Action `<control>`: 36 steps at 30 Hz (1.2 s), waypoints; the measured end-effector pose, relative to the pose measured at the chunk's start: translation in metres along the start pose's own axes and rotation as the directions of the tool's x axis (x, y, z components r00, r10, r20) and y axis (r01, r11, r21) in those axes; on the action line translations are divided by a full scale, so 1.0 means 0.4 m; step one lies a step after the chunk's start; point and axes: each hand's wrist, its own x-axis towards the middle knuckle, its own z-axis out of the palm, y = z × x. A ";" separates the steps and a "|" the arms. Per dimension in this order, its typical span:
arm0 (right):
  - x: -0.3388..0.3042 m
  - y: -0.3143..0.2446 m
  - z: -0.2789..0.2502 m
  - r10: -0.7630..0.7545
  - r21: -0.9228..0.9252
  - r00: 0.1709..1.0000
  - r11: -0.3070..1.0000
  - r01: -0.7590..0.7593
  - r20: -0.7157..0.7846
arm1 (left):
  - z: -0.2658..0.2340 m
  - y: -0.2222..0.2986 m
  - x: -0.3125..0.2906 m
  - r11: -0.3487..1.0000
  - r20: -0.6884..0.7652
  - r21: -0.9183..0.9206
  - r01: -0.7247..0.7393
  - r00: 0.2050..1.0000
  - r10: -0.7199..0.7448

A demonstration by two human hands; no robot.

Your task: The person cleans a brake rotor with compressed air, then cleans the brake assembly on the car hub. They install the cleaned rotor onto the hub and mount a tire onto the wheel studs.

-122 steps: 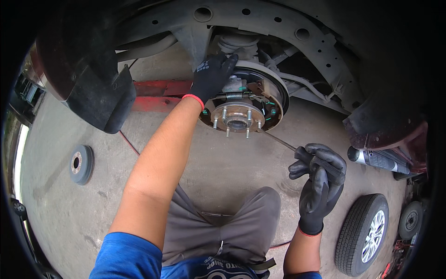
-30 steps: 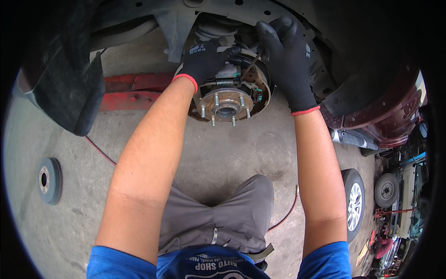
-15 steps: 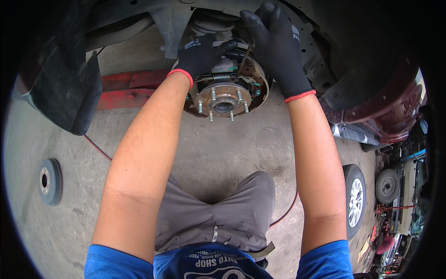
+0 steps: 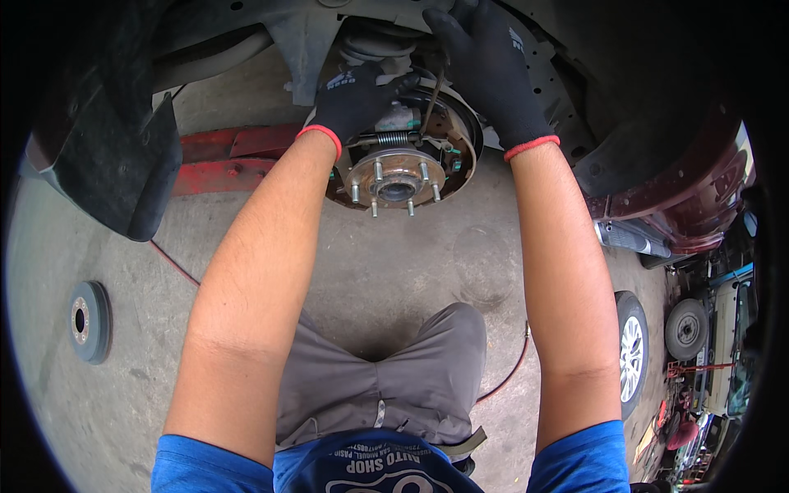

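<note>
A drum brake assembly sits uncovered ahead of me: a round hub flange [image 4: 362,175] with several wheel studs, a coil spring [image 4: 398,139] above it and a curved brake shoe [image 4: 471,156] at the right. My left hand [image 4: 353,100], in a black glove with a red cuff, rests at the assembly's upper left. Its thumb reaches right; the other fingers are hidden behind. My right hand [image 4: 490,70], gloved alike, is raised at the upper right under the wheel arch, thumb and fingers apart, fingertips near the picture's top edge. Just left of it runs a thin brown strip [image 4: 431,102].
A red jack arm [image 4: 218,160] lies left of the hub. On the floor are a brake drum [image 4: 89,322] at the left and a wheel [image 4: 631,355] at the right. A dark splash guard [image 4: 111,172] hangs at the left. A red hose [image 4: 514,370] crosses the floor.
My right hand has shifted slightly up and left, and its forearm has swung a little to the right. My left hand stays nearly in place.
</note>
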 end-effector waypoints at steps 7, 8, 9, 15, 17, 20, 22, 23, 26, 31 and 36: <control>-0.079 -0.004 -0.068 -0.235 -0.292 0.968 0.923 0.252 0.094 | -0.002 0.003 -0.005 0.998 -0.028 0.048 -0.033 0.999 0.035; -0.091 -0.006 -0.073 -0.358 -0.364 0.930 0.858 0.362 0.082 | -0.002 0.003 -0.004 0.999 -0.003 0.051 -0.006 1.000 0.006; -0.102 -0.009 -0.076 -0.476 -0.435 0.876 0.774 0.460 0.080 | -0.001 0.002 -0.003 0.998 -0.002 0.058 -0.015 1.000 0.015; -0.097 -0.049 -0.066 0.074 0.051 0.985 0.995 -0.083 0.157 | 0.010 -0.004 -0.003 0.992 -0.060 0.116 -0.048 0.997 0.055; -0.071 -0.056 -0.054 0.129 0.148 0.982 0.978 -0.149 0.138 | 0.012 -0.008 -0.003 0.992 -0.075 0.115 -0.061 0.995 0.070; -0.042 -0.054 -0.031 0.095 0.150 0.993 0.983 -0.105 0.074 | 0.013 -0.014 0.000 0.994 -0.055 0.095 -0.054 0.997 0.059; -0.028 -0.042 -0.020 0.053 0.101 0.997 0.993 -0.058 0.061 | 0.012 -0.016 0.002 0.996 -0.047 0.055 -0.064 0.997 0.066; -0.023 -0.034 -0.016 0.043 0.074 0.996 0.996 -0.049 0.073 | 0.013 -0.017 0.002 0.999 -0.031 0.030 -0.036 0.999 0.037; -0.009 -0.007 0.001 0.042 0.047 0.997 0.998 -0.044 0.061 | 0.012 -0.015 0.004 0.997 -0.037 0.069 -0.040 0.998 0.043; 0.005 0.021 0.020 0.006 0.041 1.000 0.999 -0.007 0.020 | 0.009 -0.009 0.001 0.998 -0.053 0.052 -0.047 0.997 0.050; 0.011 0.022 0.000 0.032 0.022 0.994 0.999 -0.035 0.106 | 0.003 -0.001 -0.005 0.999 -0.055 0.030 -0.040 0.998 0.041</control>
